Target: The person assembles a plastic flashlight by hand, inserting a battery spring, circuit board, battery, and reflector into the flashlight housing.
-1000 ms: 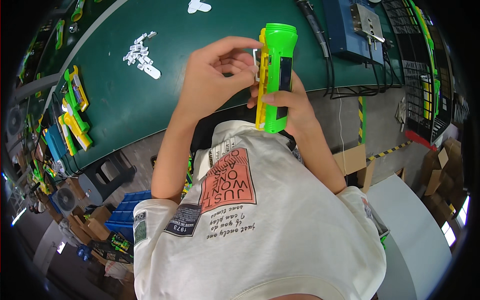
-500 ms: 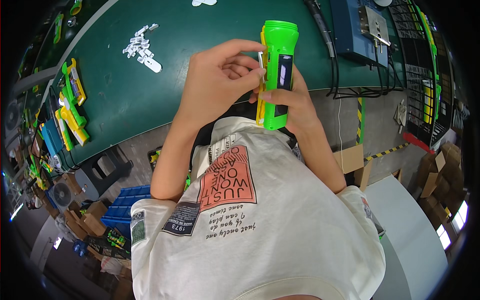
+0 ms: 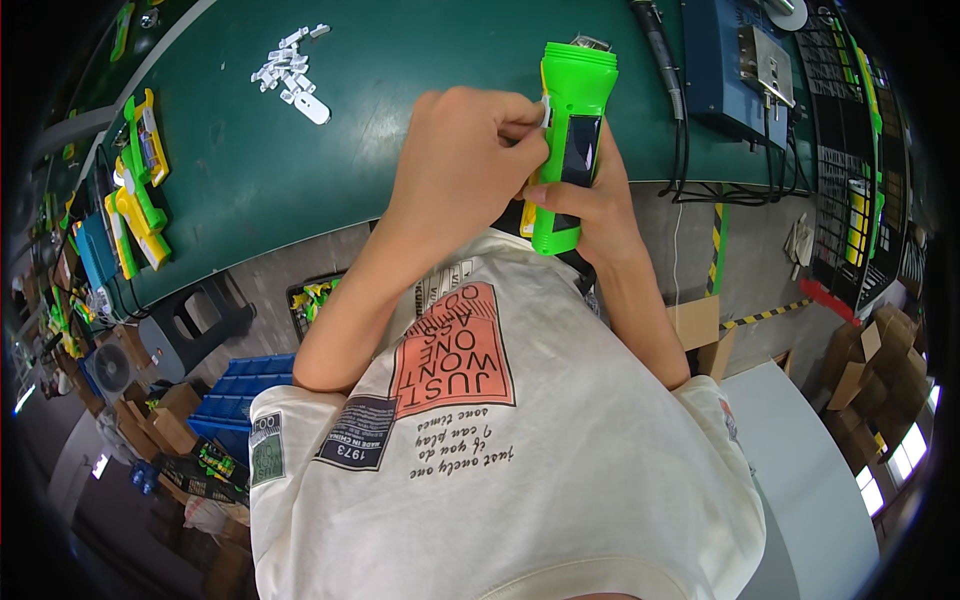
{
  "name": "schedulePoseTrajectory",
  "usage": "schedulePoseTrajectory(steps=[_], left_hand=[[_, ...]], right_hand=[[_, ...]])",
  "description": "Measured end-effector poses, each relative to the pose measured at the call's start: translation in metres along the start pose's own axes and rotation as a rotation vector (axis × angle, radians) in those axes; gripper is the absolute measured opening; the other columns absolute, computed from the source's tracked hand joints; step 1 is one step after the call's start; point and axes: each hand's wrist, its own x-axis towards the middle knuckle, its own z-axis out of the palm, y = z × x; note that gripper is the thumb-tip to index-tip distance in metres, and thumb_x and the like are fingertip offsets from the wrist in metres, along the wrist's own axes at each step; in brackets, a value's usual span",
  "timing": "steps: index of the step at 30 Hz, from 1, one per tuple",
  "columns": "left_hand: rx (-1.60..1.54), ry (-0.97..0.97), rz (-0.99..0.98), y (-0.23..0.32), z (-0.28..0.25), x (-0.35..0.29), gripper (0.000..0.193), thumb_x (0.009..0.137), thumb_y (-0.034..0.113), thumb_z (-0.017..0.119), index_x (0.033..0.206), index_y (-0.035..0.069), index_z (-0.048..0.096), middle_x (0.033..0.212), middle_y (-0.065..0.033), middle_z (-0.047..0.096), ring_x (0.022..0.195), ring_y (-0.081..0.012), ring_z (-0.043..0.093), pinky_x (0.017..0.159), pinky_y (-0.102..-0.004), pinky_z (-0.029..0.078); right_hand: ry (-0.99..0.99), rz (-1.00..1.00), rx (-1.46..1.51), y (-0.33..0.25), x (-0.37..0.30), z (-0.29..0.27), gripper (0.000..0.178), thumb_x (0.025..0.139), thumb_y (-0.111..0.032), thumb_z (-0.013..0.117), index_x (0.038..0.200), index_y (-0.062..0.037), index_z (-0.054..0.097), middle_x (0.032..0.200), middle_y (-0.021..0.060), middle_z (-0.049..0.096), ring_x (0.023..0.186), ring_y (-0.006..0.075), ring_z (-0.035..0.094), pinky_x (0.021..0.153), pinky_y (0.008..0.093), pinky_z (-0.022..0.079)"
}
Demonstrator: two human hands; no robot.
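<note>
A bright green flashlight body [image 3: 580,85] stands nearly upright over the table's near edge, its wide threaded head away from me. A dark rectangular panel [image 3: 582,145] is set in its face, and a yellow part [image 3: 527,218] shows along its left side. My right hand [image 3: 608,205] is closed around the lower half, thumb across the front. At the upper left side my left hand [image 3: 462,165] is pinched shut on a small white plastic piece [image 3: 547,110], mostly hidden by the fingers and pressed against the flashlight's side.
On the green table [image 3: 330,180] lies a pile of small white plastic parts [image 3: 283,72] beside a white oval piece [image 3: 313,108]. Green and yellow flashlight parts [image 3: 140,215] sit at the left edge. A blue box-shaped device [image 3: 725,100] with cables stands at right, near a black wire rack [image 3: 850,170].
The flashlight and both hands appear slightly further right. My left hand has turned, its back now facing up, with its fingers closed nearer the flashlight's side, covering more of the white piece.
</note>
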Motion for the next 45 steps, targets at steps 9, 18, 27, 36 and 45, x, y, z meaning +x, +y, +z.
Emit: schedulePoseTrajectory(steps=[9,18,27,36,45], left_hand=[[-0.409,0.016,-0.108,-0.014,0.008,-0.008,0.019,0.079,0.000,0.065,0.096,-0.008,0.066,0.076,-0.0088,0.069,0.062,-0.0093,0.065,0.054,-0.0207,0.051],[-0.225,0.220,-0.049,-0.010,0.013,-0.034,0.022,0.076,0.005,0.065,0.094,-0.007,0.065,0.075,-0.0116,0.069,0.053,-0.0126,0.063,0.048,-0.0236,0.048],[-0.455,0.130,-0.091,-0.033,0.002,-0.017,0.034,0.083,0.022,0.073,0.106,-0.002,0.063,0.096,-0.0082,0.065,0.072,-0.0070,0.061,0.066,-0.0199,0.047],[-1.027,-0.309,-0.213,-0.044,0.003,-0.019,0.051,0.087,0.031,0.066,0.122,-0.003,0.050,0.113,-0.0178,0.063,0.096,-0.0207,0.065,0.084,-0.0331,0.054],[-1.071,-0.224,-0.100,-0.043,0.003,-0.020,0.059,0.083,0.034,0.067,0.123,-0.005,0.050,0.115,-0.0238,0.061,0.099,-0.0262,0.064,0.087,-0.0350,0.053]], right_hand=[[-0.073,0.098,0.077,-0.001,-0.004,-0.005,0.068,0.061,0.008,0.066,0.124,-0.0018,0.043,0.096,0.0115,0.060,0.080,0.0208,0.063,0.066,0.0358,0.056],[-0.164,0.101,0.113,0.000,-0.008,0.000,0.064,0.062,0.005,0.067,0.122,0.0014,0.045,0.094,0.0122,0.062,0.075,0.0225,0.065,0.067,0.0382,0.057],[-0.351,0.168,0.129,0.005,-0.008,0.002,0.055,0.060,-0.001,0.069,0.111,0.0009,0.049,0.085,0.0122,0.061,0.069,0.0228,0.064,0.062,0.0377,0.055],[-0.515,0.266,0.250,0.007,-0.014,0.016,0.043,0.059,-0.009,0.070,0.098,0.0012,0.054,0.081,0.0107,0.060,0.067,0.0221,0.063,0.059,0.0347,0.053],[-0.427,0.271,0.119,0.002,-0.015,0.020,0.040,0.060,-0.011,0.074,0.094,0.0001,0.055,0.076,0.0093,0.060,0.065,0.0181,0.062,0.057,0.0308,0.051]])
